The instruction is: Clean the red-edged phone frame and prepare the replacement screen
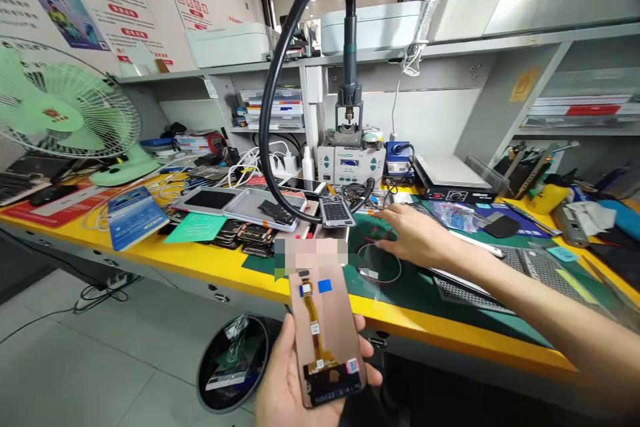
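My left hand is closed around the lower part of a phone screen, held in front of the bench edge. Its copper-toned back faces me, with a ribbon cable, a blue sticker and small white labels. The upper end is blurred out. Over the green mat, my right hand reaches forward with thumb and fingers apart and nothing visible in them. Below its fingers lies a thin pinkish ring. A small red item by the thumb is too blurred to name.
A black hose arches over the bench from a hot-air station. Phone parts and trays pile up at left, near a green fan. A perforated metal plate lies right. On the floor stands a black bin.
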Demonstrator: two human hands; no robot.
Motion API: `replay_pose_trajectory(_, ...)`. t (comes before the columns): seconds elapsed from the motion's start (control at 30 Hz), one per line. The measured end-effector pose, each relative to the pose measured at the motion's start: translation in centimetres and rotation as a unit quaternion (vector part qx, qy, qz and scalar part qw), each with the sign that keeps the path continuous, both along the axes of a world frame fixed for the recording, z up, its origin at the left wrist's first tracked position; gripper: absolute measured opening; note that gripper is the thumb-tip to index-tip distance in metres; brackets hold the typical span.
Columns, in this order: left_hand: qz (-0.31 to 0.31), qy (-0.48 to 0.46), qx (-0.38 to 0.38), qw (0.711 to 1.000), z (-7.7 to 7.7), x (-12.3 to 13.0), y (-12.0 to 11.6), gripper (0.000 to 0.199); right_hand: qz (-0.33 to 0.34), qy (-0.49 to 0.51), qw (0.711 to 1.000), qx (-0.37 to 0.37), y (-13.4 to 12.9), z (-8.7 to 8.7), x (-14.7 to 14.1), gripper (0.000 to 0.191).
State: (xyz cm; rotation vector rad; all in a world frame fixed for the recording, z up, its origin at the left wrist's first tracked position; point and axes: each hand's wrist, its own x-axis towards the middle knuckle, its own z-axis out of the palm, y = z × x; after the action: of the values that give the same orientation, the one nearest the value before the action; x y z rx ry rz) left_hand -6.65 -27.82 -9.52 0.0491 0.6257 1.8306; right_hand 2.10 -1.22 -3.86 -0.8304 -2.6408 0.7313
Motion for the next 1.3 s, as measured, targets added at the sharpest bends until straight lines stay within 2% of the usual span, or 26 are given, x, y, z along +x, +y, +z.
replay_pose_trajectory(0.1,-0.046,-0.007,0.026,0.999,-0.5,0.5,0.3,0.059,0.014,0.046,0.999,0.008,-1.8,2.0,0.5,0.034)
replay_pose_trajectory(0.2,-0.079,0.002,-0.009,0.997,-0.5,1.3,0.4,0.055,0.082,0.048,0.994,-0.050,-3.9,4.1,1.0,0.034)
replay_pose_trajectory(0.27,-0.095,0.002,-0.040,0.995,-0.6,1.8,0.4,0.051,0.126,0.047,0.988,-0.078,-5.0,5.0,1.1,0.029)
replay_pose_trajectory(0.33,-0.107,0.001,-0.046,0.993,-0.7,2.2,0.5,0.051,0.143,0.056,0.985,-0.081,-5.7,5.2,1.2,0.022)
replay_pose_trajectory(0.43,-0.118,0.005,-0.039,0.992,-1.0,2.7,0.7,0.053,0.133,0.095,0.986,-0.038,-6.4,4.6,1.5,0.014)
replay_pose_trajectory(0.53,-0.110,0.012,-0.049,0.993,-1.2,3.2,1.1,0.053,0.131,0.146,0.980,0.037,-6.8,3.3,1.9,0.017)
replay_pose_trajectory(0.77,-0.075,0.028,-0.047,0.996,-1.4,3.6,2.1,0.049,0.185,0.227,0.937,0.189,-8.4,0.9,4.0,0.018)
replay_pose_trajectory(0.83,-0.082,0.030,-0.058,0.994,-1.1,3.7,2.1,0.050,0.195,0.240,0.927,0.214,-8.7,0.6,4.7,0.023)
replay_pose_trajectory(0.93,-0.094,0.034,-0.068,0.993,-0.7,3.8,2.1,0.055,0.185,0.247,0.926,0.216,-8.7,0.2,5.4,0.026)
replay_pose_trajectory(1.13,-0.081,0.032,-0.086,0.992,-0.5,3.9,2.4,0.055,0.126,0.257,0.947,0.147,-9.4,0.8,6.2,0.023)
replay_pose_trajectory(1.17,-0.076,0.032,-0.088,0.993,-0.4,3.8,2.5,0.055,0.115,0.263,0.951,0.114,-9.5,1.2,6.4,0.020)
replay_pose_trajectory(1.23,-0.069,0.031,-0.086,0.993,-0.1,3.6,2.5,0.054,0.068,0.264,0.962,-0.002,-9.5,2.0,6.8,0.006)
replay_pose_trajectory(1.27,-0.067,0.031,-0.084,0.994,0.0,3.5,2.4,0.054,0.032,0.254,0.964,-0.077,-9.2,2.4,6.9,0.006)
replay_pose_trajectory(1.3,-0.065,0.032,-0.085,0.994,0.1,3.4,2.3,0.054,-0.005,0.234,0.961,-0.148,-8.7,2.8,6.9,0.016)
